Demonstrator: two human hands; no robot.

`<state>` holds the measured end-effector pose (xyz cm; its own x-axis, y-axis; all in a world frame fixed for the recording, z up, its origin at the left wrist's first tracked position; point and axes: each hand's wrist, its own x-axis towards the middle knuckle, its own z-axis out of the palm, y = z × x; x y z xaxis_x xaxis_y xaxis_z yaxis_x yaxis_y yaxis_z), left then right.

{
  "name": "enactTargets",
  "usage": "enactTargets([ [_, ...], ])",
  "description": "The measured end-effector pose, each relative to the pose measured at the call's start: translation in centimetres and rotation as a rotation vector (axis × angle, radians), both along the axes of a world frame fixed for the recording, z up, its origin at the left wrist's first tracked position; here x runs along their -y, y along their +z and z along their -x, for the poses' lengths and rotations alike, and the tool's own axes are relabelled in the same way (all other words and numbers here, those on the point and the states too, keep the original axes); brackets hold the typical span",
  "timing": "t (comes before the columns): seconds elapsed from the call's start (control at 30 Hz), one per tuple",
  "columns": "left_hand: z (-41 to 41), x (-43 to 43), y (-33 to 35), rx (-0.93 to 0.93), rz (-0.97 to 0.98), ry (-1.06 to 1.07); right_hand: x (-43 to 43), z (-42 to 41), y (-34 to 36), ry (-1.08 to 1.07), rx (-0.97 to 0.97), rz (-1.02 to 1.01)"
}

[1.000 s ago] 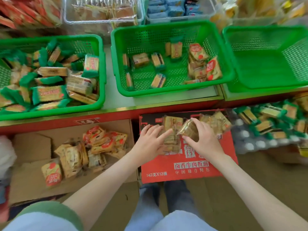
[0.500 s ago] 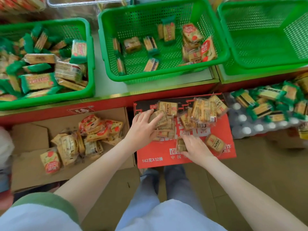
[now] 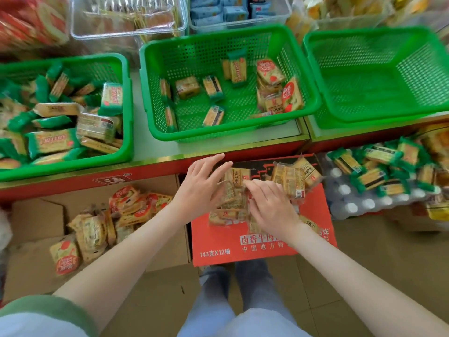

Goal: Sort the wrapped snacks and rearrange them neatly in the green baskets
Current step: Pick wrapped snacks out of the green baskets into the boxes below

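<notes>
A pile of tan-wrapped snacks (image 3: 230,205) lies on a red carton (image 3: 243,251) below the shelf edge. My left hand (image 3: 201,186) rests against the pile's left side with straight fingers. Over the pile's right side lies my right hand (image 3: 269,207), its fingers stretched across the top packets. More tan packets (image 3: 291,178) sit just right of my hands. On the shelf stand three green baskets: the left basket (image 3: 128,105) is full of green-wrapped snacks, the middle basket (image 3: 230,136) holds several mixed packets, and the right basket (image 3: 379,98) holds nothing.
An open cardboard box (image 3: 36,222) at lower left holds red-and-yellow packets (image 3: 131,207). Green-wrapped snacks (image 3: 379,171) lie on a pack of bottles (image 3: 364,205) at right. Clear bins (image 3: 128,20) of other snacks stand behind the baskets. My legs are below the carton.
My right hand has come up from the carton's lower part onto the pile. My left hand has stayed at the pile's left side. The view has tilted down slightly.
</notes>
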<state>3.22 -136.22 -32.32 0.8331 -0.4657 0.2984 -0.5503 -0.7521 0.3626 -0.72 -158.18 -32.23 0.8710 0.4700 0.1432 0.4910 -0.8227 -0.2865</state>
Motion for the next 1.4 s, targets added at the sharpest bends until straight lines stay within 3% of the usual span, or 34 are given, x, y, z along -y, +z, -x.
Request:
enactTargets([
  [0.13,-5.1,0.0,1.0,0.005,0.009,0.167,0.7,-7.0,3.8,-0.076,0.064,-0.088],
  [0.3,-13.2,-0.8,0.9,-0.109,-0.023,0.332,1.9,-17.0,5.1,-0.149,-0.058,-0.093],
  [0.43,-19.8,-0.9,0.7,-0.557,-0.31,0.243,2.0,-24.2,4.3,-0.066,-0.181,0.008],
  [0.5,-22.0,-0.4,-0.3,-0.797,-0.438,0.215,1.7,-26.9,3.4,0.009,-0.377,0.107],
  [0.6,-23.7,1.2,-2.0,-0.922,-0.501,0.232,1.6,-29.4,1.5,0.069,-0.607,0.392],
  [0.7,-24.2,2.8,-2.6,-0.87,-0.546,0.265,1.4,-30.7,0.2,0.052,-0.619,0.475],
  [0.93,-23.1,1.7,-1.4,-0.692,-0.556,0.457,-4.8,-33.7,-0.9,0.043,-0.467,0.344],
  [1.17,-18.9,-2.2,2.5,-0.458,-0.259,0.783,-11.5,-34.8,-4.2,-0.018,-0.502,0.352],
  [1.4,-14.1,-4.4,3.4,-0.208,0.128,0.799,-11.2,-33.4,-2.9,-0.166,-0.535,0.32],
])
